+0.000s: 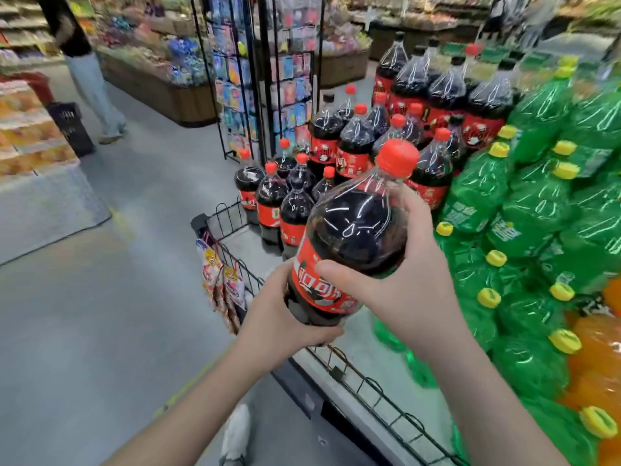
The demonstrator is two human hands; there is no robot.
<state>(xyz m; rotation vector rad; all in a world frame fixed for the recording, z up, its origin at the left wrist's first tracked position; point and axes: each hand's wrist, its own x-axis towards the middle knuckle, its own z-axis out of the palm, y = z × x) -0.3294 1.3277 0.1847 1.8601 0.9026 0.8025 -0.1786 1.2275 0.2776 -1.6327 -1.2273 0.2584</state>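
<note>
Cola bottle [353, 243] carried in both hands above the wire rail [369, 385] of a drinks display, tilted so that its red cap [398, 158] pointed up and away from the wearer. The left hand [285, 317] cupped the base from below, fingers curled round the bottom edge. The right hand [403, 284] gripped the far side of the body just above the red label, thumb laid across the near face. The bottle touched nothing else and hung over the display deck, between the standing cola bottles [268, 203] ahead and the green bottles [537, 203] stacked to the right, with orange bottles [601, 348] at the far right edge. Snack packets [221, 284] hung on the rail's outer side. The step in hand appeared to be the transfer of a single bottle between stock and shopper; whether it was being taken or shelved could not be told from this view. Either way, the next move called for a firm two-handed hold under the weight, the bottle brought upright, and its base carried clear of the rail.
</note>
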